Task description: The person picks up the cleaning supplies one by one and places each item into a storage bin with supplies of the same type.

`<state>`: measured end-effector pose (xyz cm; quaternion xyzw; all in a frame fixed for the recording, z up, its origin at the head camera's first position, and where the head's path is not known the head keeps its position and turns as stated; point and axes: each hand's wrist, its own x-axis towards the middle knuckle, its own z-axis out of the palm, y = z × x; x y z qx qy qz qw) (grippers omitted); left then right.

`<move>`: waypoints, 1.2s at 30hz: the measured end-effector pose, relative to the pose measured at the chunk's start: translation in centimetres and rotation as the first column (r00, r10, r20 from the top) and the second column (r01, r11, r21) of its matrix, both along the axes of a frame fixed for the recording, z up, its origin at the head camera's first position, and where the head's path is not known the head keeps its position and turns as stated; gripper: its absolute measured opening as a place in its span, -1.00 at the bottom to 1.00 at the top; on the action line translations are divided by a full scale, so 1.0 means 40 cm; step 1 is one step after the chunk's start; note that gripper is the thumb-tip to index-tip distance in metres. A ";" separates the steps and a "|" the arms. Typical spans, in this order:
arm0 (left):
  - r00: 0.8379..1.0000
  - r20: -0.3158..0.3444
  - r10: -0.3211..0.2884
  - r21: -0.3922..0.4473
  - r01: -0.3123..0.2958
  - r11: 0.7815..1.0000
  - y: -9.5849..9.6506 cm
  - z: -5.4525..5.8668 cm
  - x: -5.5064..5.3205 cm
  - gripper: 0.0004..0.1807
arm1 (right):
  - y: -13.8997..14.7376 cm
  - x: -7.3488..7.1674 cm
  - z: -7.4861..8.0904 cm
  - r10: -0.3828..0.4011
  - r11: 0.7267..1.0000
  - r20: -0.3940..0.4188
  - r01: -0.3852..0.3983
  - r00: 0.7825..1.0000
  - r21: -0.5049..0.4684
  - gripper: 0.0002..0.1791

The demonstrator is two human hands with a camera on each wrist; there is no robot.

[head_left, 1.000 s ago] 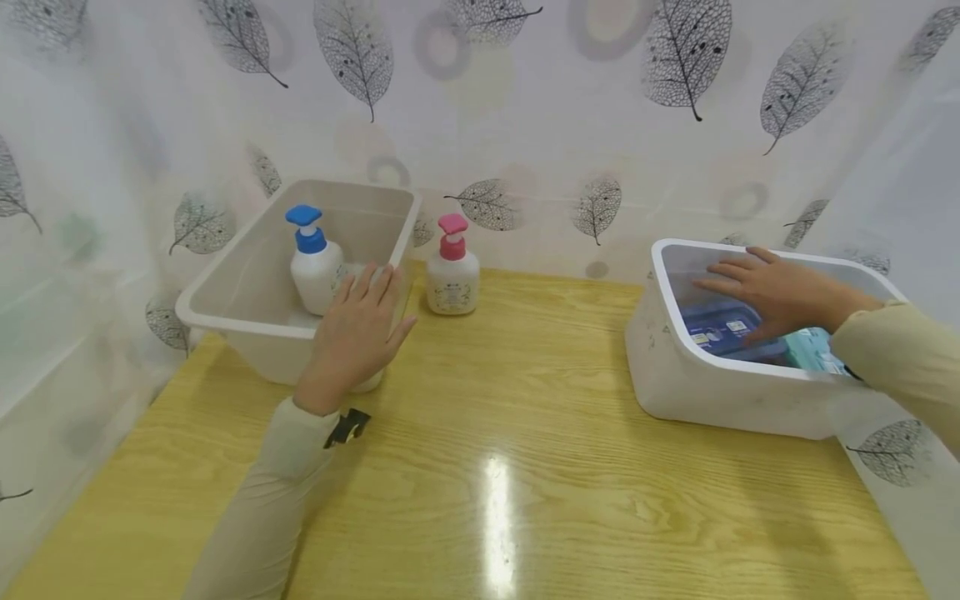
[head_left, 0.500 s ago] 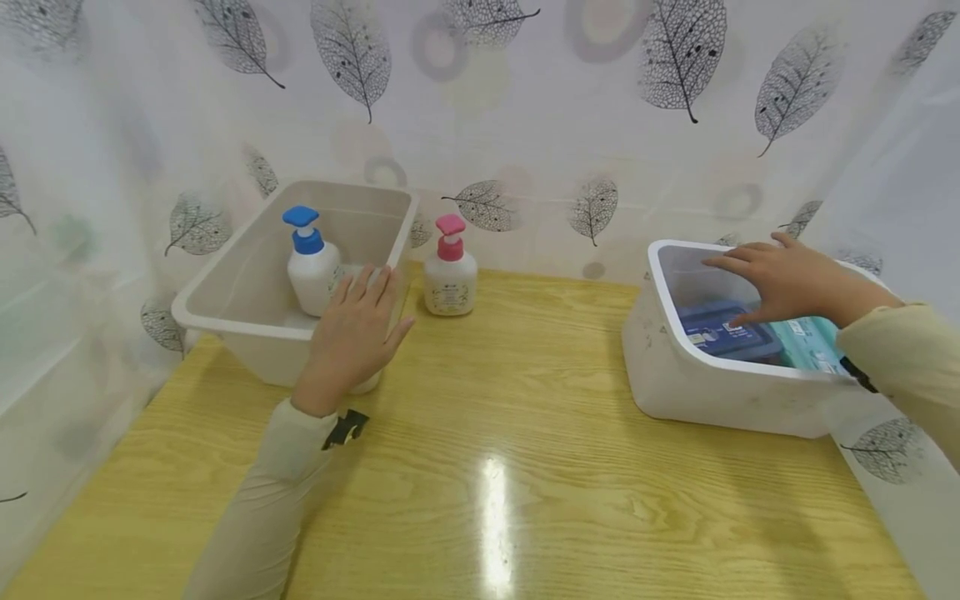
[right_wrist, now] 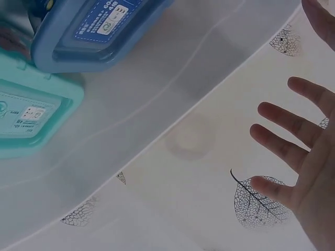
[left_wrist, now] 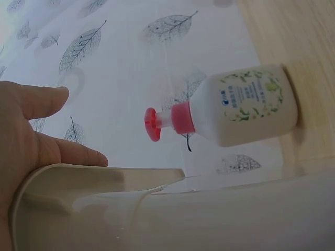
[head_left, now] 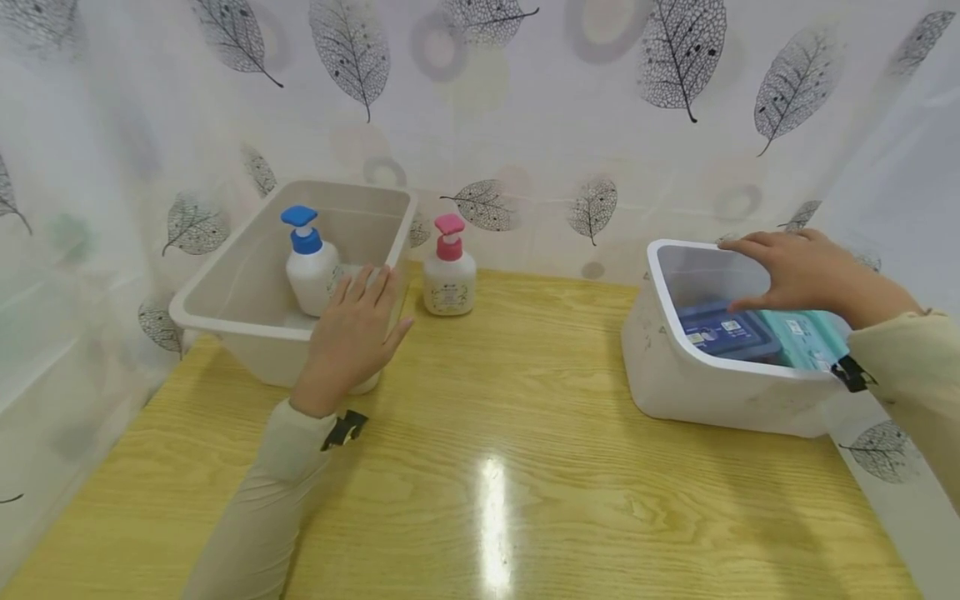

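My left hand [head_left: 351, 337] rests on the near right corner of the left beige plastic bin [head_left: 247, 332], fingers extended over its rim. Inside that bin stands a white pump bottle with a blue pump [head_left: 311, 271]. Just right of the bin is a white pump bottle with a pink pump [head_left: 450, 283], seen close in the left wrist view with a floral label. Above the right white plastic bin [head_left: 720, 400] hovers my right hand [head_left: 813, 275], its spread fingers holding nothing. A blue-lidded box [head_left: 726, 331] and a teal box [head_left: 801, 340] lie in this bin.
Both bins stand on a wood-grain table [head_left: 525, 400], one at each side. A white curtain [head_left: 510, 100] with leaf prints hangs behind it. Straps circle both wrists, the left one carrying a black clip [head_left: 345, 430].
My right hand has risen out of the right bin and drawn back to the right, uncovering more of the teal box. The left hand stays on its bin.
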<state>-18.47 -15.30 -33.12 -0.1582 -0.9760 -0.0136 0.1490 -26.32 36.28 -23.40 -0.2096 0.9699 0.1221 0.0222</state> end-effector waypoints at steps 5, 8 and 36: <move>1.000 0.014 0.003 -0.007 -0.003 1.000 0.003 0.002 -0.001 -0.28 | 0.002 0.010 0.008 -0.022 0.999 -0.016 0.021 1.000 -0.028 0.01; 1.000 0.015 0.002 -0.004 -0.002 1.000 0.003 0.002 -0.002 -0.28 | 0.000 0.016 0.011 -0.026 0.999 -0.030 0.024 0.999 -0.043 -0.03; 1.000 0.017 -0.001 0.016 0.001 1.000 0.003 -0.001 -0.004 -0.28 | -0.129 0.111 -0.013 -0.045 0.956 -0.278 -0.040 0.959 -0.291 -0.20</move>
